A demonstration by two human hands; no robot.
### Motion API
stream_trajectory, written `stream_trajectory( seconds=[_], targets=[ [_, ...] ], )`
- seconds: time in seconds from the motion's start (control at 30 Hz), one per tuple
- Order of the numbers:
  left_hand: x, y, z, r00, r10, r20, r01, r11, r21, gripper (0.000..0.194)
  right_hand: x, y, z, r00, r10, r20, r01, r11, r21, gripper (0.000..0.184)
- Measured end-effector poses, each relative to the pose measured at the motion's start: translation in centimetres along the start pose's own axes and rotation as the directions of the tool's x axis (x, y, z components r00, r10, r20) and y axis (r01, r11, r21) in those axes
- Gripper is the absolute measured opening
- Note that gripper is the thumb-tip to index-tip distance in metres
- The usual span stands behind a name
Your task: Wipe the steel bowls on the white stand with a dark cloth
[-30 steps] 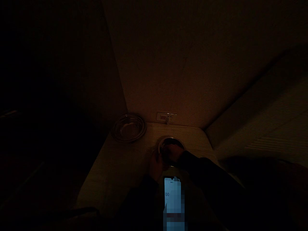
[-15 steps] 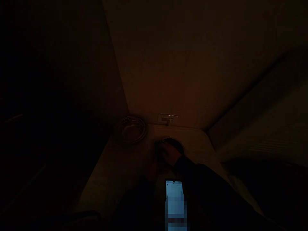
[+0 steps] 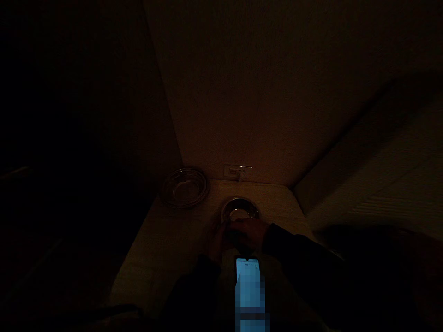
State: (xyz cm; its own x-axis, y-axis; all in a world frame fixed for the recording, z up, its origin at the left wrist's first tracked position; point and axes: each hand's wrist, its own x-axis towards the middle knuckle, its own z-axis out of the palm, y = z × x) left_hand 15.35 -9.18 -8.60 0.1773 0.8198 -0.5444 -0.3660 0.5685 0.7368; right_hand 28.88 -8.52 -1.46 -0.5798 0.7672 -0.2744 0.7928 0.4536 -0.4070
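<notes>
The scene is very dark. My left hand point(image 3: 216, 240) and my right hand point(image 3: 249, 232) meet at the near rim of a small shiny metal bowl point(image 3: 240, 210) on a pale table point(image 3: 166, 244). The fingers of both hands curl toward each other around something dark that I cannot make out. Both arms wear dark sleeves. A lit phone screen point(image 3: 249, 288) glows just below my hands.
A larger shallow metal bowl point(image 3: 185, 187) rests at the table's far left corner. A wall socket point(image 3: 236, 171) sits on the wall behind the table. A pale surface point(image 3: 380, 193) stretches to the right. Darkness hides everything on the left.
My right hand has drawn back out of the small bowl toward me, so the bowl's inside now shows. My left hand stays beside it.
</notes>
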Motion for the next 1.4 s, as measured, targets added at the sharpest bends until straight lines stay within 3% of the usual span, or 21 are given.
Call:
stream_trajectory(
  seconds=[0.17, 0.3, 0.37, 0.47, 0.57, 0.67, 0.8, 0.87, 0.97, 1.07, 1.13, 1.2, 1.3, 1.33, 1.4],
  targets=[
    [0.3, -0.5, -0.2, 1.0, 0.0, -0.007, 0.0, 0.996, 0.089, 0.05, -1.8, 0.5, -0.2, 0.997, -0.003, 0.077, 0.007, 0.999, -0.047, 0.041],
    [0.3, -0.5, -0.3, 0.998, 0.061, -0.006, -0.058, 0.97, 0.235, 0.047, -3.8, 2.5, -1.1, 0.994, 0.004, 0.111, 0.013, 0.989, -0.148, 0.037],
    [0.2, -0.4, -0.3, 0.995, 0.099, 0.009, -0.097, 0.955, 0.28, 0.043, -4.3, 3.7, -2.0, 0.999, 0.038, 0.039, -0.025, 0.96, -0.28, 0.033],
    [0.1, -0.2, -0.4, 0.97, 0.237, 0.063, -0.244, 0.906, 0.345, 0.036, -3.1, 4.4, -2.9, 0.982, -0.001, -0.189, -0.085, 0.891, -0.447, 0.031],
    [-0.1, 0.1, -0.5, 0.94, 0.331, 0.085, -0.337, 0.857, 0.391, 0.034, -0.2, 3.9, -2.5, 0.969, -0.106, -0.223, -0.022, 0.862, -0.507, 0.032],
    [-0.4, 0.5, -0.6, 0.974, 0.213, 0.083, -0.228, 0.899, 0.373, 0.039, 1.7, 3.8, -1.8, 0.984, -0.074, -0.163, -0.022, 0.853, -0.522, 0.033],
    [-0.9, 1.1, -0.3, 0.996, 0.05, 0.077, -0.073, 0.939, 0.335, 0.044, -0.6, 4.9, -1.8, 0.984, 0.096, -0.151, -0.158, 0.86, -0.484, 0.029],
    [-1.1, 1.2, 0.1, 0.995, 0.062, 0.074, -0.083, 0.938, 0.336, 0.043, -2.8, 4.9, -1.7, 0.98, 0.161, -0.116, -0.195, 0.881, -0.432, 0.029],
    [-1.3, 1.0, 0.8, 0.982, 0.174, 0.068, -0.187, 0.905, 0.382, 0.036, -4.7, 3.3, -0.9, 0.973, 0.219, -0.074, -0.231, 0.935, -0.269, 0.034],
    [-1.2, 0.7, 1.1, 0.956, 0.291, 0.038, -0.278, 0.857, 0.435, 0.03, -4.2, 1.2, 0.3, 0.977, 0.196, -0.079, -0.196, 0.981, -0.001, 0.035],
    [-1.1, 0.5, 1.0, 0.957, 0.288, 0.021, -0.269, 0.863, 0.428, 0.03, -3.4, 0.6, 0.9, 0.97, 0.168, -0.175, -0.121, 0.961, 0.25, 0.034],
    [-1.1, 0.6, 0.7, 0.979, 0.201, 0.033, -0.197, 0.898, 0.394, 0.035, -3.0, 1.2, 1.0, 0.918, 0.215, -0.332, -0.034, 0.879, 0.476, 0.034],
    [-1.7, 1.3, -0.2, 0.996, 0.07, 0.053, -0.086, 0.9, 0.427, 0.049, -3.8, 3.3, 0.5, 0.8, 0.368, -0.474, 0.041, 0.754, 0.655, 0.03],
    [-2.0, 1.6, -0.5, 0.995, 0.1, 0.029, -0.101, 0.872, 0.479, 0.051, -4.4, 4.1, 0.4, 0.77, 0.409, -0.489, 0.046, 0.729, 0.683, 0.03],
    [-3.2, 2.2, -0.8, 0.958, 0.285, -0.039, -0.201, 0.759, 0.619, 0.052, -5.6, 5.2, 0.0, 0.718, 0.481, -0.503, 0.03, 0.701, 0.713, 0.03]
  ],
)
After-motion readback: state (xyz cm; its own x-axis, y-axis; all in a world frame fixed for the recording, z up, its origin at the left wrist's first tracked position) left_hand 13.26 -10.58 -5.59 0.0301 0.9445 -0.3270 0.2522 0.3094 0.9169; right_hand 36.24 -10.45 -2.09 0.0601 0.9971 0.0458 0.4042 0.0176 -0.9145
